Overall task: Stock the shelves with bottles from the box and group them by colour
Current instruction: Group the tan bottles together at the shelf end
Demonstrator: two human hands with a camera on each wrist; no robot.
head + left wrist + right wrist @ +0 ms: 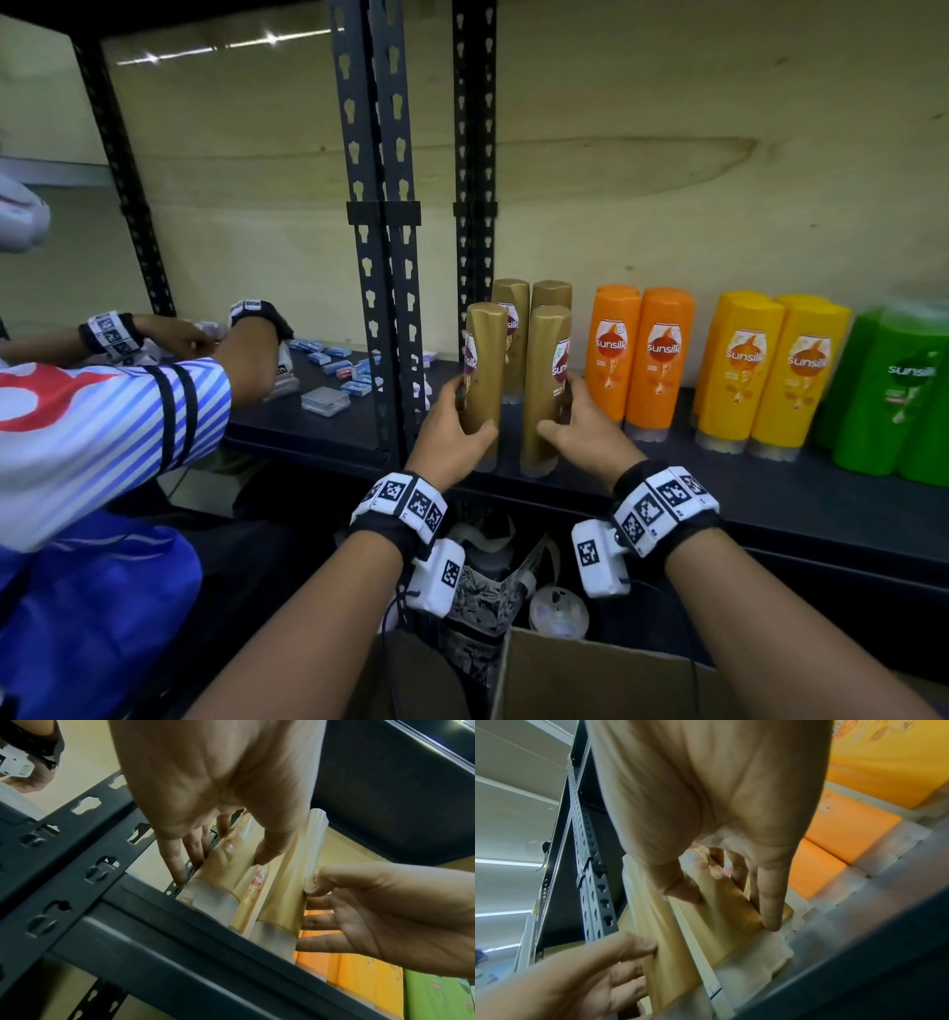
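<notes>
Two gold bottles stand upside down on their caps at the front of the dark shelf. My left hand grips the left gold bottle, thumb in front and fingers on its left side. My right hand grips the right gold bottle the same way. Two more gold bottles stand right behind them. The left wrist view shows my left hand round its gold bottle. My right hand clasps its gold bottle in the right wrist view.
Right of the gold group stand orange bottles, yellow bottles and green bottles. Black shelf uprights rise just left of my left hand. Another person's arms handle small boxes on the neighbouring shelf. A cardboard box sits below.
</notes>
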